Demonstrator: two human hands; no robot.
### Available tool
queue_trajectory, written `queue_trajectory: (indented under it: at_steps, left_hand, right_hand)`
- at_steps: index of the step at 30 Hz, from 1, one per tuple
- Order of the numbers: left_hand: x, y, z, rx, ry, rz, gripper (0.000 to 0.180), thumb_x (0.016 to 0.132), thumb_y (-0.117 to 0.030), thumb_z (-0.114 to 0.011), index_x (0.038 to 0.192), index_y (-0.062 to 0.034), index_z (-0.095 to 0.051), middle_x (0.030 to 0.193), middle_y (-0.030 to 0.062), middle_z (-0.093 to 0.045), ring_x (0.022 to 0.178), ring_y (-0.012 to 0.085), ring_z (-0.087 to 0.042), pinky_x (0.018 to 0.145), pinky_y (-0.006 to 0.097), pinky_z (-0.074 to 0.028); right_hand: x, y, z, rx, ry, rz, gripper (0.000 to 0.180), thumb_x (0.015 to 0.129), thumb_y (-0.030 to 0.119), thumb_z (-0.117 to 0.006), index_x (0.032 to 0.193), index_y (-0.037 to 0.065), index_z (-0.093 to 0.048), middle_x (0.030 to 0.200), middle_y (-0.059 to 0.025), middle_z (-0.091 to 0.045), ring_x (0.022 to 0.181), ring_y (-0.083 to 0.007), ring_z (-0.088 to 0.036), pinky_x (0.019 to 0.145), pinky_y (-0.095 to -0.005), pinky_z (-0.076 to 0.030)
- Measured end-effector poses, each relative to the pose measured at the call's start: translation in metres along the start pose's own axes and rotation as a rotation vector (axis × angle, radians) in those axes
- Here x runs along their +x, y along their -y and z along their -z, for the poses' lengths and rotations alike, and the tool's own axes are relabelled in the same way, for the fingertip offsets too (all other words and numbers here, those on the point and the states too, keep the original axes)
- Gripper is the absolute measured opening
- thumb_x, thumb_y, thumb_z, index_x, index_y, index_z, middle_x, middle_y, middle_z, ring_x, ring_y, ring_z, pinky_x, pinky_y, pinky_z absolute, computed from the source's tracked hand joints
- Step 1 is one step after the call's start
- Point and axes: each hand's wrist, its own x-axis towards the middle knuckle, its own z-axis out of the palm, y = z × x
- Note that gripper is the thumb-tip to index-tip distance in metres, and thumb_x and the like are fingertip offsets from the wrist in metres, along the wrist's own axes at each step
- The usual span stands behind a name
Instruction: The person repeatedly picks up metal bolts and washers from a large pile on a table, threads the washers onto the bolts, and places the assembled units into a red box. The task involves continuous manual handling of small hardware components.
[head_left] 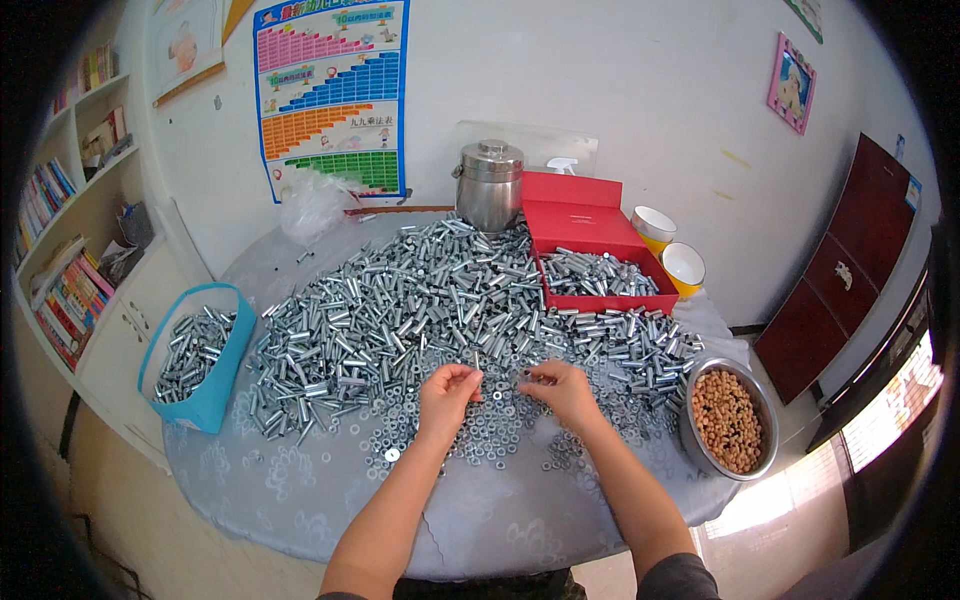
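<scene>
Bookshelf: we see it (105, 360) far left of the tube heap (400, 310), with books in rows above a white cupboard.
Blue bin: this fabric bin (225, 375) sits just left of the heap, partly filled with the same metal tubes.
Clear plastic bag: it (318, 205) lies crumpled behind the heap, toward its left.
Poster: we have a blue-edged chart (335, 95) on the wall behind the heap.
Metal tubes: the heap of shiny tubes spreads across the middle of our cloth-covered desk (290, 500).
Left hand: our left hand (447, 400) is over the heap's front edge, thumb and fingertips close together; we cannot tell whether this grip pinches a small piece.
Steel canister: it (490, 185) stands lidded directly behind the heap.
Metal rings: many small rings (490, 430) lie scattered along the heap's front.
Right hand: our right hand (563, 393) is also at the heap's front, fingers curled inward; what its grip holds is too small for us to tell.
Red box: it (610, 302) sits open at the heap's right rear, with tubes inside.
Yellow bowls: two, white inside (688, 285), are beyond the heap's right rear.
Steel bowl: it (692, 430) stands right of the heap, holding brown nut-like pieces (730, 415).
</scene>
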Motion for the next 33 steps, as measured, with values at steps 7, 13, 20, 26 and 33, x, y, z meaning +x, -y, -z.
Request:
queue_trajectory:
  at_steps: [7,13,20,26,33]
  left_hand:
    - [-0.012,-0.017,-0.013,-0.158,0.084,0.0,0.026,0.081,-0.002,-0.058,0.106,-0.0001,-0.052,0.081,0.0095,-0.061,0.072,0.0176,-0.062,0.066,0.028,-0.053]
    - [-0.014,-0.015,-0.014,-0.129,0.164,0.12,0.027,0.083,-0.001,-0.055,0.109,0.0035,-0.052,0.084,0.0147,-0.062,0.076,0.0212,-0.064,0.067,0.029,-0.055]
    - [-0.017,-0.011,-0.018,-0.062,0.135,0.071,0.022,0.083,-0.002,-0.056,0.105,0.0053,-0.055,0.084,0.0145,-0.063,0.074,0.0204,-0.064,0.067,0.028,-0.055]
    - [-0.023,-0.002,-0.023,0.185,0.196,-0.004,0.023,0.086,-0.008,-0.055,0.106,0.0025,-0.059,0.09,0.0103,-0.064,0.075,0.015,-0.063,0.067,0.025,-0.053]
    - [-0.032,-0.006,-0.032,0.228,0.265,0.002,0.023,0.088,-0.011,-0.053,0.102,0.0045,-0.06,0.082,0.0092,-0.064,0.069,0.0114,-0.06,0.062,0.022,-0.051]
  right_hand:
    - [-0.018,0.023,0.013,0.387,0.101,-0.116,0.033,0.076,0.005,-0.067,0.106,-0.005,-0.055,0.087,-0.0085,-0.064,0.08,-0.0114,-0.06,0.071,-0.0209,-0.048]
    - [-0.034,0.02,0.01,0.397,0.088,-0.11,0.027,0.078,0.008,-0.066,0.103,-0.003,-0.06,0.088,-0.0074,-0.064,0.08,-0.0122,-0.06,0.071,-0.0218,-0.047]
    - [-0.04,0.029,0.013,0.026,0.061,0.135,0.022,0.075,0.013,-0.068,0.096,0.006,-0.066,0.083,-0.0074,-0.062,0.074,-0.0158,-0.059,0.066,-0.0266,-0.046]
    - [-0.041,0.03,0.011,0.021,0.017,0.224,0.022,0.072,0.012,-0.07,0.092,0.005,-0.066,0.083,-0.0093,-0.063,0.075,-0.0185,-0.06,0.068,-0.0282,-0.048]
    - [-0.042,0.032,0.009,0.08,-0.046,0.157,0.019,0.071,0.01,-0.071,0.086,0.002,-0.063,0.083,-0.01,-0.063,0.076,-0.0187,-0.061,0.07,-0.0282,-0.048]
